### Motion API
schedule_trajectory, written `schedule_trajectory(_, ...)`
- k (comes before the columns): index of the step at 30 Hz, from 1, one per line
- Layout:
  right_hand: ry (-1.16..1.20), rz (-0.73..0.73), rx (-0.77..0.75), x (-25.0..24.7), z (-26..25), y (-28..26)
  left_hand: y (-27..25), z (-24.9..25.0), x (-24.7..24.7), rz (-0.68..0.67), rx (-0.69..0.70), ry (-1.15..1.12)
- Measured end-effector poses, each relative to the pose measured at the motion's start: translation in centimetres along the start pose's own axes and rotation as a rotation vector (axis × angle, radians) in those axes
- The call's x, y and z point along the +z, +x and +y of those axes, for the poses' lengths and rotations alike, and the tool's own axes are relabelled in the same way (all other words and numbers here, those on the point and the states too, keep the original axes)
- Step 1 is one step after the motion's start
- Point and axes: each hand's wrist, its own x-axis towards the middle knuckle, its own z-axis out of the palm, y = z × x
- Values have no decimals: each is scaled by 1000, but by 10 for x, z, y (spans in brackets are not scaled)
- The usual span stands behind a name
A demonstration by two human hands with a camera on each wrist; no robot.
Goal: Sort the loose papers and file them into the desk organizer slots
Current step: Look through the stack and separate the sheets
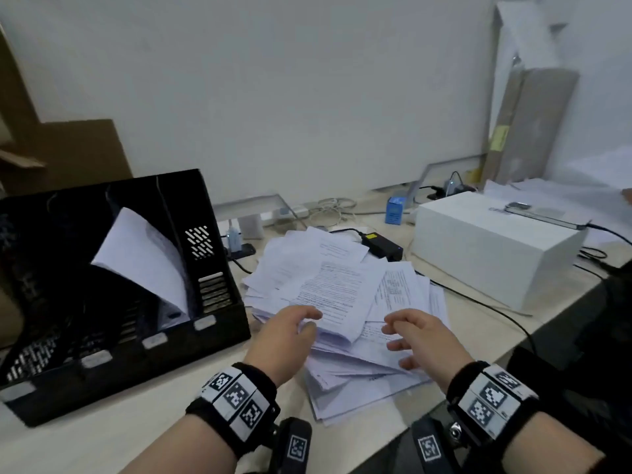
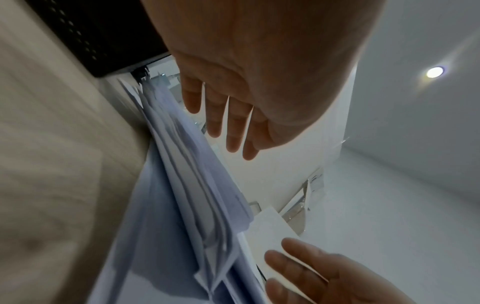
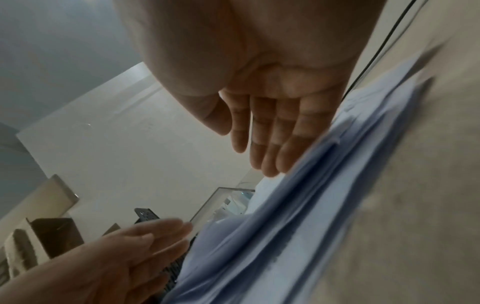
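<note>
hovering over the near edge of the heap, the left hand (image 1: 285, 331) and the right hand (image 1: 422, 338) both have slack, spread fingers and no grip on anything; the wrist views show bare palms, with the right fingertips (image 3: 270, 162) at the sheets' edge, though whether they actually touch is hard to tell.

the task's thing, a loose untidy pile of white printed paper sheets (image 1: 342, 302), lies on the pale bench (image 1: 119, 439) straight ahead, fanned at many angles with corners sticking out. i judge the sheets light, limp and slippery against each other: a one-handed pull would likely drag neighbours along or let the stack splay. a sensible hold is a pinch on a free corner or on the near long edge, with the other hand flattening what stays behind.

the black plastic desk organizer with upright slots (image 1: 113, 302) stands just left of the pile, open side facing the person; one curled white sheet (image 1: 143, 265) already leans in a right-hand slot. behind the pile sit a black power adapter (image 1: 381, 246) with cables, and to the right a white rectangular box (image 1: 492, 248). the path from pile to slots looks unobstructed; the organizer's front lip and dividers are what an edge could catch on.
</note>
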Motion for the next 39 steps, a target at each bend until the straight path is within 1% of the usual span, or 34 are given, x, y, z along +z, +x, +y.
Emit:
schedule_trajectory(3,-124,-115,22,-4,16,2,12,3,9,-61,-56,51)
schedule_trajectory(5,-227,-144,-14,-6,26,4,15,1,16,-137,-80,163)
schedule_trajectory(7,-255,-152,-40,-8,32,6,17,-4,23,-178,-78,255)
schedule_trajectory(9,-222,-157,-38,-10,34,7,21,-10,30,-145,-70,241)
schedule_trajectory(13,-95,-146,2,-10,33,10,27,-11,36,-12,-23,144)
schedule_trajectory(16,56,-144,86,-9,31,13,21,-5,35,129,48,23)
schedule_trajectory(18,129,-169,155,-8,28,13,11,-3,34,162,102,-44)
schedule_trajectory(21,223,-187,238,-8,25,13,-8,-1,36,116,164,-79)
schedule_trajectory(23,295,-163,244,-8,25,15,-18,-3,35,24,182,-92)
schedule_trajectory(25,304,-122,195,-8,29,17,-28,-4,33,-94,202,-93)
schedule_trajectory(26,289,-112,167,-9,32,18,-31,-2,31,-137,189,-96)
schedule_trajectory(27,275,-106,143,-9,35,19,-32,-2,28,-139,156,-118)
schedule_trajectory(28,261,-98,126,-10,37,20,-32,-1,24,-97,116,-167)
schedule_trajectory(30,252,-72,100,-11,39,21,-26,-3,16,63,62,-226)
schedule_trajectory(32,298,-53,86,-11,38,20,-18,-5,7,205,30,-201)
schedule_trajectory(33,325,-43,72,-12,38,20,-16,-4,2,231,7,-171)
schedule_trajectory(34,345,-34,56,-12,38,20,-14,-4,-2,222,-32,-123)
schedule_trajectory(36,378,-35,22,-15,38,22,-10,-2,-9,149,-119,-37)
schedule_trajectory(37,386,-40,12,-16,37,22,-8,-3,-10,108,-152,-39)
schedule_trajectory(39,393,-51,1,-17,34,21,-8,-2,-9,40,-179,-164)
